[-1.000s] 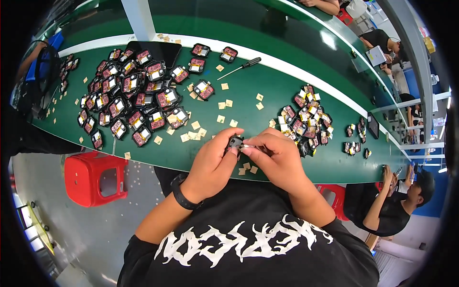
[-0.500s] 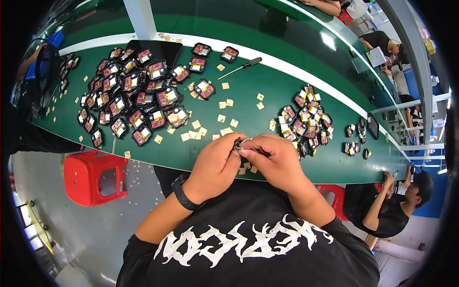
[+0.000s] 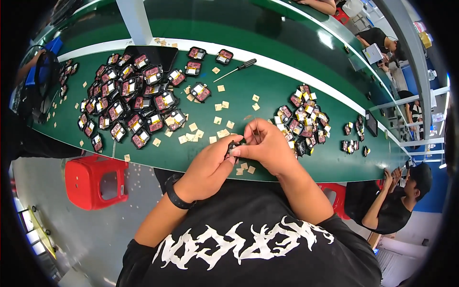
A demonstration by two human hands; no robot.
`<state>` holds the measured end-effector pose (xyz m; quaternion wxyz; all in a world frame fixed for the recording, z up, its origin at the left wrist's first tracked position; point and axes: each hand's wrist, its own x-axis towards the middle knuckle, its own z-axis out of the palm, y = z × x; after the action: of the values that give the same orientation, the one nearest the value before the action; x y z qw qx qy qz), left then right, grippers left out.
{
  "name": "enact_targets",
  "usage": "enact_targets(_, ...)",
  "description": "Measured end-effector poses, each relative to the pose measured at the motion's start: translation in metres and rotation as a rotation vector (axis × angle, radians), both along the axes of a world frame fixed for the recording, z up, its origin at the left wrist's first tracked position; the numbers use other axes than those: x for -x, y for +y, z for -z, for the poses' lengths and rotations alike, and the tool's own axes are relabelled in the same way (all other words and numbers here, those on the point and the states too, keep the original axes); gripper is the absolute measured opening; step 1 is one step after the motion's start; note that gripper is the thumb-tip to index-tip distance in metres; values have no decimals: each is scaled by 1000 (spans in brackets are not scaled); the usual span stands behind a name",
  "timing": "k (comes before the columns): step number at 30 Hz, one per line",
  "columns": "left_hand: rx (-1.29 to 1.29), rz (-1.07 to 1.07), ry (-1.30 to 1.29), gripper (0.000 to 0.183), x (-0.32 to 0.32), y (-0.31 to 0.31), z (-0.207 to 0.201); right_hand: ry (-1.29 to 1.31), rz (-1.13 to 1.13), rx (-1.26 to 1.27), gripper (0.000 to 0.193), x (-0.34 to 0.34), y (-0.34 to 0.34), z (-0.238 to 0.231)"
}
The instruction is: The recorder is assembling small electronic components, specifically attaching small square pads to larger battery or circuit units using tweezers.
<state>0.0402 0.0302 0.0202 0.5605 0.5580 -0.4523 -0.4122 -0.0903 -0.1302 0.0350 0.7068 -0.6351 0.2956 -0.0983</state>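
Note:
Just above the table's near edge, my left hand is closed around a small dark part, mostly hidden by the fingers. My right hand meets it from the other side, its thumb pressed on the part and its index finger curled above. A thin brownish sliver shows by the right fingertips; whether it is held I cannot tell. Small tan squares lie scattered on the green table around my hands. Left of them is a large heap of black-cased electronic modules with reddish boards; a smaller heap of modules sits to the right.
A screwdriver lies toward the table's far side. Behind the large heap is a flat black panel. More modules lie farther right. A red stool stands at left; a co-worker sits at right.
My right hand's fingers have lifted and spread upward, while its thumb stays at the part. The left hand has moved slightly. At right, the co-worker's hands have shifted.

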Motion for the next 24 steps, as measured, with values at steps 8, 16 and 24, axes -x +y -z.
enact_targets(8,-107,16,249,58,0,5,2,74,-97,-224,17,-4,5,-8)
enact_targets(16,-81,-148,399,46,9,1,3,93,45,-330,23,5,12,-20)
enact_targets(24,-60,-142,289,41,8,3,8,66,-44,-68,19,17,4,-13)
